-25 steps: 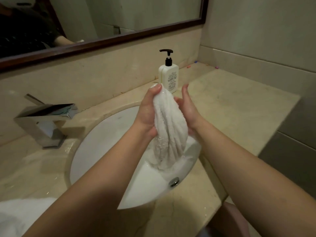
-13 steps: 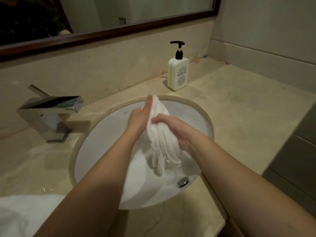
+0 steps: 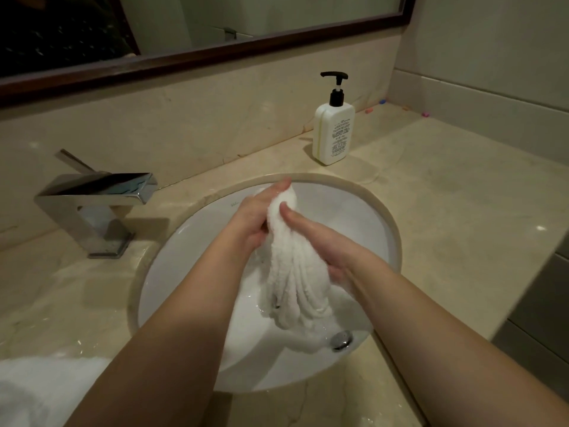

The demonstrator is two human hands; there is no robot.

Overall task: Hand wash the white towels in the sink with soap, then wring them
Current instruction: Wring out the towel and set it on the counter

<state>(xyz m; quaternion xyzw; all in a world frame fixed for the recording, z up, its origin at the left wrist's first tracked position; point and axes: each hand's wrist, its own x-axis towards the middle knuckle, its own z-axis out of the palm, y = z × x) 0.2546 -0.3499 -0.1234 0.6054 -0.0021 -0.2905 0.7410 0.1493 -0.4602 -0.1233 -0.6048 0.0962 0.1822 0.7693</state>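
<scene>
The white towel (image 3: 292,266) hangs bunched over the sink (image 3: 191,272), its long axis running from the top end down to the loose end near the drain (image 3: 341,340). The left hand (image 3: 252,220) and right hand (image 3: 326,241) press it between them, fingers together and clamped on its upper part.

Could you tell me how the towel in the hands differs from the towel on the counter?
The towel in the hands is bunched into a hanging bundle over the sink; the towel on the counter lies in a loose heap. The first is pressed between the left hand and right hand; the second is untouched. Both are white.
</scene>
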